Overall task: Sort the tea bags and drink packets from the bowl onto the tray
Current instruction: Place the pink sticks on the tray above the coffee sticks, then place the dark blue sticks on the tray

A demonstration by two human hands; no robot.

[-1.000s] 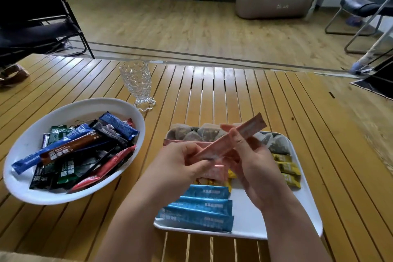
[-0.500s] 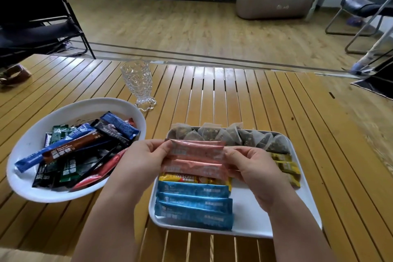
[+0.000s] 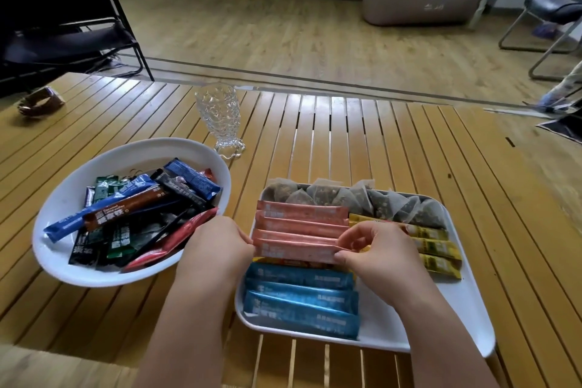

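Pink packet [image 3: 299, 250] is down on the tray [image 3: 466, 318] now, laid flat as the nearest stick of the pink row, w/ the blue packets [image 3: 300, 296] just below it. A sec ago it was up in the air, tilted betw. both hands; half a sec ago it was being lowered onto the row. Left hand [image 3: 217, 249] pinches its left end, right hand [image 3: 374, 252] pinches the right end, so both grips are narrow and closed on that packet, prob. squaring it up against its neighbours.

Meaning for the job: one more stick sorted, pink group looks like four. Plenty left though: the bowl [image 3: 63, 264] on the counter [image 3: 393, 142] holds a heap of dark, blue, brown, red and green packets.

Hard to see: a yellow/orange packet under the pink row shows only as a thin edge. Yellow packets [image 3: 437, 246] are partly behind the right hand. Tea bags [image 3: 346, 195] along the far rim overlap, count unclear. Lower items in the bowl are buried, print unreadable. Tray's near-right corner is cut by the forearm.
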